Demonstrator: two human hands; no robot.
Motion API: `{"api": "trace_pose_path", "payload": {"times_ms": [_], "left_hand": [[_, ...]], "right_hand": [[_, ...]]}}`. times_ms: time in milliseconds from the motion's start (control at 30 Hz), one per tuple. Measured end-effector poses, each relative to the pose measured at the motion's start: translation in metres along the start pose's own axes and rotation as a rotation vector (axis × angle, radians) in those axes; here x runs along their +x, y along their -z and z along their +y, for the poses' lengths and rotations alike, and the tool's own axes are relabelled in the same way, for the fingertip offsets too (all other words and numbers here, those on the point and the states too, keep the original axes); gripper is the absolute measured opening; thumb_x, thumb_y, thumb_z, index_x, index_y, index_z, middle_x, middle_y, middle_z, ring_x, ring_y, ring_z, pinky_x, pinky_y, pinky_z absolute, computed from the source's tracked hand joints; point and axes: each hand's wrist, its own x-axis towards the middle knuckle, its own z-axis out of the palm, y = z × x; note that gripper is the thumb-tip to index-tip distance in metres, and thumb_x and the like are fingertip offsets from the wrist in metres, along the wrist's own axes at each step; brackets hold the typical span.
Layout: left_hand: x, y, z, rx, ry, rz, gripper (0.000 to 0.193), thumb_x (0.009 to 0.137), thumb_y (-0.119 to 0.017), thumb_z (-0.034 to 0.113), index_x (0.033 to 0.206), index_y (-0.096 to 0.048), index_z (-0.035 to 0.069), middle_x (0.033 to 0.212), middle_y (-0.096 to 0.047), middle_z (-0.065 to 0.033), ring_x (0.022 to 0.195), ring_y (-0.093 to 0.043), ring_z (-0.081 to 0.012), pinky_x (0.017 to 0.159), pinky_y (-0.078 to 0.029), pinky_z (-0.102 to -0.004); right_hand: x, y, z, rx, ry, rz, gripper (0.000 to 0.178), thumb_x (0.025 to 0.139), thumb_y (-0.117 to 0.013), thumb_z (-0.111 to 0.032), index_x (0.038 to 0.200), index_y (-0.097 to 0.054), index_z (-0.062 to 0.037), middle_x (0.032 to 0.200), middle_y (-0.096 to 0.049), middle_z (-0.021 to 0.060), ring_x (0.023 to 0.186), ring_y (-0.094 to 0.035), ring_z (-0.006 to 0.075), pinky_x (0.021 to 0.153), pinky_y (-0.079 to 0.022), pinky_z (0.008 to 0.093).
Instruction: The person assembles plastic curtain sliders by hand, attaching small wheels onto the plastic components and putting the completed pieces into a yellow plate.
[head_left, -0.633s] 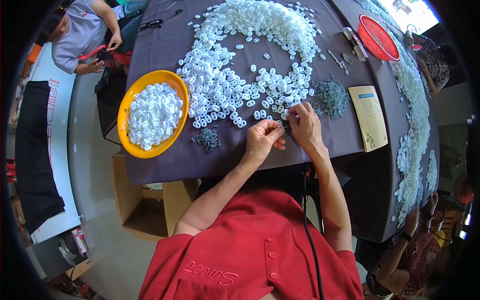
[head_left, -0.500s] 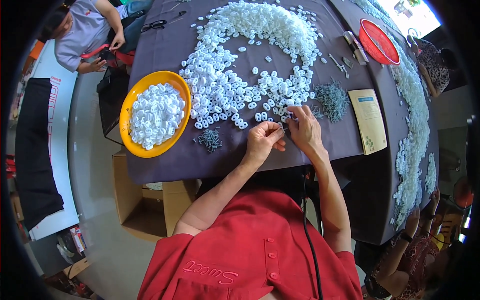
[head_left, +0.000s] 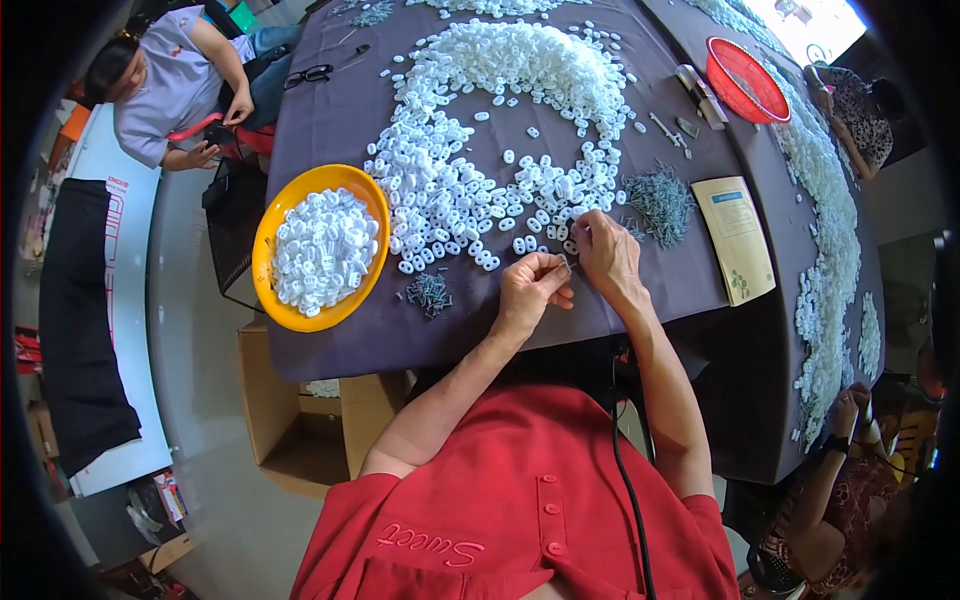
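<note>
My left hand (head_left: 533,296) is closed in a pinch, thumb against forefinger, on a small thin pale piece (head_left: 567,264) too tiny to name. Close beside it, my right hand (head_left: 609,256) has its fingers bent down at the near edge of the white pieces; what lies under its fingertips is hidden. Small white oval pieces with two holes (head_left: 440,190) form a big curved heap beyond both hands. To the right of my right hand is a pile of small grey pins (head_left: 660,205); a smaller pile of grey pins (head_left: 429,295) lies left of my left hand.
A yellow oval bowl (head_left: 265,285) full of white pieces stands at left. At right lie a printed tan booklet (head_left: 733,240) and a red basket (head_left: 748,80). Glasses (head_left: 308,75) rest at far left. An open cardboard box (head_left: 265,420) sits below the table; other people sit around.
The view has shifted slightly, moving the table and bowl a little right and down in the picture. Both hands keep nearly the same pose close together.
</note>
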Motion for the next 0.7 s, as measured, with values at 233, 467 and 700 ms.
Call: {"api": "trace_pose_path", "payload": {"times_ms": [233,467,700], "left_hand": [[0.000,-0.002,0.002,-0.012,0.033,0.015,0.010,0.083,-0.060,0.009,0.087,-0.058,0.000,0.074,-0.060,-0.0063,0.057,-0.059,-0.0124,0.049,-0.052,-0.0251],[0.002,-0.004,0.000,0.017,0.029,0.050,0.009,0.084,-0.059,0.007,0.089,-0.057,-0.001,0.076,-0.059,-0.0069,0.058,-0.059,-0.0122,0.050,-0.052,-0.0248],[0.002,-0.007,0.001,0.035,0.031,0.067,0.009,0.084,-0.058,0.007,0.089,-0.057,-0.001,0.076,-0.059,-0.0070,0.058,-0.060,-0.0124,0.049,-0.052,-0.0247]], "right_hand": [[-0.017,0.002,0.030,0.813,-0.197,0.018,0.013,0.083,-0.060,-0.013,0.090,-0.061,-0.0021,0.074,-0.062,0.0050,0.065,-0.061,0.0158,0.055,-0.047,0.0297],[-0.039,0.013,0.017,1.282,-0.586,-0.134,0.018,0.083,-0.060,-0.005,0.100,-0.060,0.0008,0.085,-0.064,0.0068,0.070,-0.062,0.0113,0.062,-0.052,0.0211],[-0.044,0.007,0.019,1.339,-0.529,-0.159,0.019,0.083,-0.059,-0.004,0.101,-0.059,0.0004,0.085,-0.063,0.0053,0.071,-0.062,0.0103,0.063,-0.052,0.0208]]}}
